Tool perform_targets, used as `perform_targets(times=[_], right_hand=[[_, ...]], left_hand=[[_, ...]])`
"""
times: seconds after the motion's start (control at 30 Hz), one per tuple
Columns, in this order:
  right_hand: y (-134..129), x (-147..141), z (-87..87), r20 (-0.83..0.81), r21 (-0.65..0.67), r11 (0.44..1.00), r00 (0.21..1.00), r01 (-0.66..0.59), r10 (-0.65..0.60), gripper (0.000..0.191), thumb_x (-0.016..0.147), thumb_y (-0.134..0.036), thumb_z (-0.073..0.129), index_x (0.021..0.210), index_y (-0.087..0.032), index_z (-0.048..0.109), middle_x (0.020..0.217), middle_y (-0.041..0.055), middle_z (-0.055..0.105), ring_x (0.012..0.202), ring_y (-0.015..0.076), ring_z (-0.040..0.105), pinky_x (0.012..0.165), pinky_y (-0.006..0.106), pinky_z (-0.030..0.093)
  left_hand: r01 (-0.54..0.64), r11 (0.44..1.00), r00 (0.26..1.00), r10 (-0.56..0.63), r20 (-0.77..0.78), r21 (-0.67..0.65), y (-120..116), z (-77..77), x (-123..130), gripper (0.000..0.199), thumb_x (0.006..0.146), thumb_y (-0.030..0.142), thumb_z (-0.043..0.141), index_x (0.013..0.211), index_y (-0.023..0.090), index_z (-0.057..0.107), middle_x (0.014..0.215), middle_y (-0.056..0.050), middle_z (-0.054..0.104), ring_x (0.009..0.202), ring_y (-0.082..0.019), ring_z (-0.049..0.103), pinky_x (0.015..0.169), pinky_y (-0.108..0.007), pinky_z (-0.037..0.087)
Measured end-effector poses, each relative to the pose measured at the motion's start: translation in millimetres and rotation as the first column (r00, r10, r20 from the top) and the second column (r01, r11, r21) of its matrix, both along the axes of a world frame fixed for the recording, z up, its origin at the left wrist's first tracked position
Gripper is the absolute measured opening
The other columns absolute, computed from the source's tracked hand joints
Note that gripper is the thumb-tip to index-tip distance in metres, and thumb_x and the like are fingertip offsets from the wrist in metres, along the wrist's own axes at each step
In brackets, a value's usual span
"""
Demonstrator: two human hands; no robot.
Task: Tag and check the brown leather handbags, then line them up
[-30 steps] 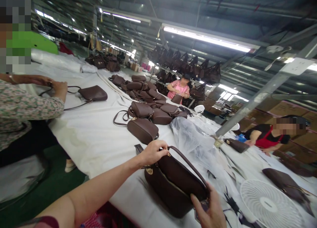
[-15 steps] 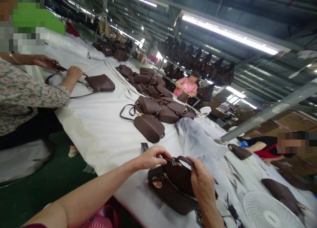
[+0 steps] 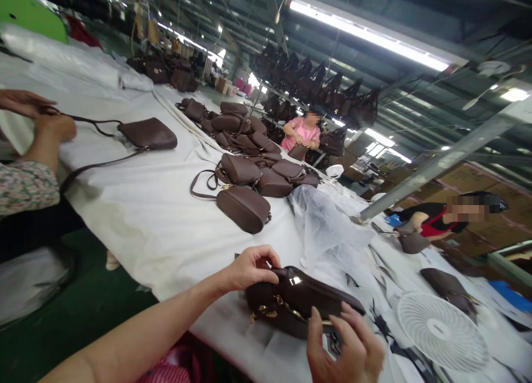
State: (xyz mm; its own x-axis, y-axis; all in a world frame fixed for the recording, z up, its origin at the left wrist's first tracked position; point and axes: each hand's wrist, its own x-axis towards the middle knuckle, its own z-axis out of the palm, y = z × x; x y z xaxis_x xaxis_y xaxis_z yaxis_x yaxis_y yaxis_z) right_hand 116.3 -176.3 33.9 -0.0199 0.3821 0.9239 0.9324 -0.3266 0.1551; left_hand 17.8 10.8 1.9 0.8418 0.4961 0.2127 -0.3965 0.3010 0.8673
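A dark brown bag with a gold-coloured zip and charm lies on the white-covered table in front of me. My left hand pinches the bag's upper left edge between thumb and fingers. Over the bag's near right side, my right hand has its fingers spread and holds nothing. A small shiny patch shows on top of the bag near my left fingers. Just beyond lies another brown bag with its strap looped to the left.
A pile of brown bags runs up the table. Clear plastic and a white fan are at the right. At left, a person's hands hold a bag strap. Two other people stand beyond the table.
My right hand has let go of the bag's upper part and moved down with fingers spread. The raised part of the bag now lies flatter. The view has shifted rightward.
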Motion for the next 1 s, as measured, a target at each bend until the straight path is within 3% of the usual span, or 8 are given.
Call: perform_targets(times=[0.07,0.17,0.3,0.47,0.6,0.7,0.87,1.0], right_hand=[[0,-6,0.6,0.011,-0.041,0.999,1.000,-0.011,0.011,0.023,0.077,-0.020,0.074,0.093,-0.022,0.059,0.089,0.0081,0.064,0.078,0.0219,0.063,0.072,0.035,0.051],[9,-8,4.1,-0.024,-0.268,0.963,1.000,-0.008,0.002,0.028,0.085,-0.035,0.066,0.106,-0.018,0.061,0.094,0.0120,0.067,0.083,0.0252,0.063,0.075,0.038,0.050],[25,-1,7.4,-0.073,-0.315,0.948,0.994,0.055,-0.082,0.042,0.088,-0.050,0.058,0.108,-0.014,0.064,0.098,0.0159,0.067,0.092,0.0308,0.061,0.081,0.042,0.047],[28,6,10.2,-0.287,-0.270,0.956,0.957,-0.113,0.032,0.027,0.098,-0.034,0.043,0.098,-0.019,0.066,0.090,0.0084,0.068,0.085,0.0211,0.062,0.083,0.033,0.047],[22,-1,14.2,-0.368,-0.372,0.910,0.929,-0.181,0.034,0.042,0.091,-0.053,0.050,0.110,-0.017,0.062,0.103,0.0127,0.065,0.098,0.0268,0.059,0.084,0.038,0.048],[22,-11,17.7,-0.401,-0.355,0.923,0.916,-0.145,-0.010,0.043,0.090,-0.055,0.050,0.104,-0.017,0.062,0.100,0.0130,0.064,0.098,0.0277,0.058,0.085,0.039,0.047],[19,-14,25.7,-0.459,-0.296,0.951,0.887,-0.090,-0.059,0.036,0.097,-0.044,0.041,0.084,-0.020,0.065,0.081,0.0067,0.066,0.077,0.0195,0.061,0.073,0.029,0.046],[12,-5,30.8,-0.553,-0.212,0.977,0.828,-0.037,-0.089,0.039,0.096,-0.046,0.041,0.086,-0.019,0.067,0.076,0.0033,0.072,0.063,0.0155,0.064,0.061,0.024,0.044]], left_hand=[[-0.027,1.000,1.000,0.027,0.004,-0.005,-1,-0.3,0,0.038,0.054,0.026,0.087,0.075,0.013,0.059,0.073,0.001,0.057,0.065,-0.008,0.049,0.059,-0.021,0.037],[-0.020,1.000,0.999,0.021,0.036,-0.021,-4,1.4,0,0.041,0.053,0.029,0.088,0.076,0.013,0.058,0.076,0.001,0.058,0.069,-0.009,0.051,0.063,-0.022,0.040],[0.034,0.999,0.998,-0.035,0.061,0.010,-6,4.7,-5,0.040,0.055,0.030,0.088,0.077,0.013,0.060,0.078,0.000,0.058,0.071,-0.010,0.052,0.065,-0.022,0.041],[0.121,0.992,0.991,-0.122,0.053,0.023,-6,4.6,-14,0.037,0.059,0.029,0.087,0.084,0.012,0.064,0.083,-0.002,0.060,0.076,-0.011,0.054,0.070,-0.023,0.044],[0.115,0.993,0.992,-0.117,0.040,0.040,-7,3.6,-16,0.037,0.059,0.032,0.087,0.083,0.013,0.066,0.084,-0.003,0.061,0.078,-0.013,0.055,0.072,-0.025,0.045],[0.099,0.990,0.993,-0.105,0.054,0.102,-10,4.2,-15,0.036,0.060,0.034,0.086,0.082,0.013,0.068,0.085,-0.003,0.061,0.080,-0.014,0.056,0.074,-0.026,0.045],[0.029,0.963,0.991,-0.062,0.115,0.269,-16,5.8,-13,0.034,0.064,0.039,0.084,0.082,0.013,0.072,0.081,-0.005,0.063,0.075,-0.014,0.056,0.070,-0.026,0.045],[0.011,0.935,0.984,-0.073,0.161,0.355,-17,6.3,-15,0.030,0.070,0.040,0.081,0.086,0.015,0.076,0.084,-0.008,0.065,0.079,-0.016,0.058,0.073,-0.027,0.046]])
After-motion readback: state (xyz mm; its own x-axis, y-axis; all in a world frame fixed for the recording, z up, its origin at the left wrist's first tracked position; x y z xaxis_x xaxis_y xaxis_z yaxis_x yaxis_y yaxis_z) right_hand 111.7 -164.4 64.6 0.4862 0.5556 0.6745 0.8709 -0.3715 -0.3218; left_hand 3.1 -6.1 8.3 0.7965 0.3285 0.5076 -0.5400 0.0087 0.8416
